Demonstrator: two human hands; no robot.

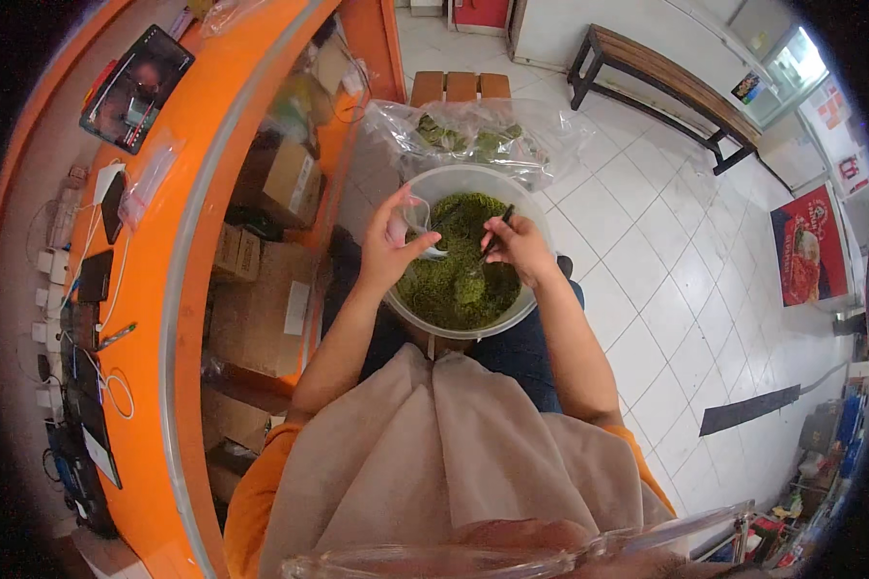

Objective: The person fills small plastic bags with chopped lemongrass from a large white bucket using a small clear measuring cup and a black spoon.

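A large round translucent plastic tub [471, 334] rests between my legs. Inside lies a mass of chopped green food [434, 293], its exact kind unclear. My left hand [395, 235] holds a small clear plastic bag [420, 213] with its mouth spread, over the tub's left side. In my right hand [518, 242] is the dark handle of a spoon [508, 214]. The spoon's lower end reaches down to the green food, and its bowl is hard to make out. Just beyond the tub, a big clear plastic bag [550, 141] contains several filled green packets [496, 141].
A wooden stool [460, 87] stands behind the big bag. To the left runs an orange counter [221, 137] with a tablet [136, 88], phones and cables on top, and cardboard boxes [264, 307] on its shelves. A wooden bench [659, 76] stands far right on the tiled floor [644, 268].
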